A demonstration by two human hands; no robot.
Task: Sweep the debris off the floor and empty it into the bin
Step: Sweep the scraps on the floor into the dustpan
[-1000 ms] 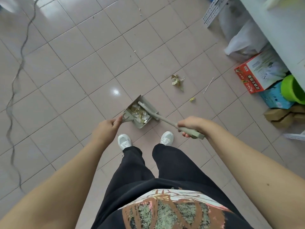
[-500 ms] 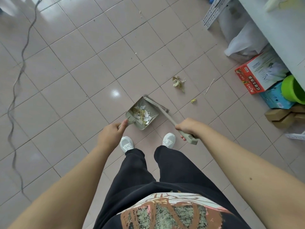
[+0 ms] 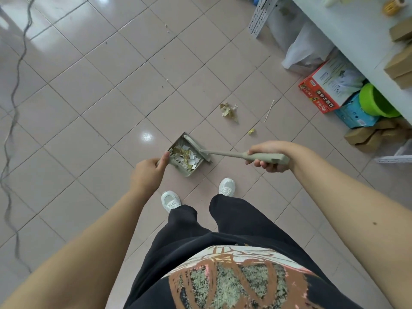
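While left hand (image 3: 148,172) grips the dustpan (image 3: 186,171) handle and right hand (image 3: 267,156) clenches the brush (image 3: 223,153), paper scraps (image 3: 189,156) sit in the pan. Leaf clump (image 3: 228,111), yellow scrap (image 3: 251,131) and thin stick (image 3: 269,110) lie on the floor (image 3: 133,97) beyond. Recommended: keep the pan level, its lip flat, and use short strokes inward.

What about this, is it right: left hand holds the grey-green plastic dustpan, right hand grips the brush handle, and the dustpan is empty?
Not empty: the head view shows white paper scraps and leaf bits in the grey-green plastic dustpan. The left hand holds it; the right hand grips the brush handle.
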